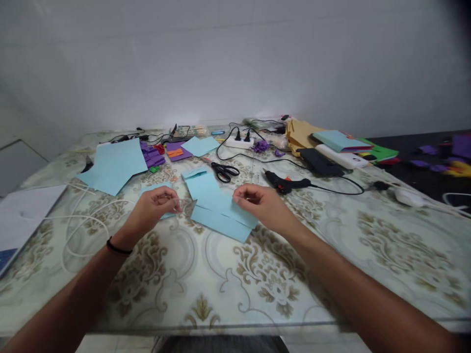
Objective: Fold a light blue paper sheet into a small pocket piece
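Observation:
Both my hands are raised over light blue paper [204, 189] on the patterned tablecloth. My left hand [158, 206], with a black band at its wrist, is closed in a pinch left of the paper; a small, greyish, see-through shape [188, 208] shows by its fingertips, too faint to name. Above the paper's right side, my right hand [263, 203] has thumb and fingers pressed together; whatever is between them is hidden. A lower light blue piece [221, 225] lies at a slant beneath the hands. Another light blue piece [168, 214] is partly behind my left hand. Black-handled scissors [224, 171] rest just beyond.
A black glue gun [285, 182] lies right, its cord trailing. Behind stands a white power strip [239, 142] with plugs. Large light blue sheets [114, 164] and purple strips [151, 155] lie left, near a white cable [86, 216]. Stacked papers [340, 139] are at back right.

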`<action>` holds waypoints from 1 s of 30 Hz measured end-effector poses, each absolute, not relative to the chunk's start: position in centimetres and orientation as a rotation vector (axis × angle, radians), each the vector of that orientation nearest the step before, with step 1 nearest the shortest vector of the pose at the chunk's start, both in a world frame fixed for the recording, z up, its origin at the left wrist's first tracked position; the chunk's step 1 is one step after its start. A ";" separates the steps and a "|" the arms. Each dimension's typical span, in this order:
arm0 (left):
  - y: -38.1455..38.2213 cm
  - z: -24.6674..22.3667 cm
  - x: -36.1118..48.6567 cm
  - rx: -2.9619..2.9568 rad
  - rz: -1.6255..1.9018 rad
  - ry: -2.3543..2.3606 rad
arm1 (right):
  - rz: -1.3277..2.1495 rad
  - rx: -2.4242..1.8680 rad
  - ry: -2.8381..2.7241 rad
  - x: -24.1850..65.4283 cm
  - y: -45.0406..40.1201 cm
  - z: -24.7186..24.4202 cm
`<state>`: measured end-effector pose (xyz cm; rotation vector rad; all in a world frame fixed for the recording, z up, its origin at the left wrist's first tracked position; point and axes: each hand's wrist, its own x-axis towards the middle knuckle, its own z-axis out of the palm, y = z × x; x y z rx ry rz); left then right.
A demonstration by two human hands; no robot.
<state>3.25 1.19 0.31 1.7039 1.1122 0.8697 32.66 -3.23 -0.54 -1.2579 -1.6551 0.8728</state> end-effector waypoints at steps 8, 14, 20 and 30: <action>-1.0 -0.1 4.9 1.581 0.724 0.965 | 1.059 -1.186 -1.323 30.1 -5.0 -1.2; -2.1 -0.4 5.3 1.421 0.716 1.060 | 1.249 -1.175 -1.422 29.1 -5.8 -1.4; -2.3 0.2 5.2 1.482 0.694 1.092 | 1.283 -1.147 -1.495 28.9 -6.1 -1.0; -2.6 0.5 5.3 1.762 0.553 1.107 | 1.311 -1.165 -1.476 28.8 -6.1 -1.0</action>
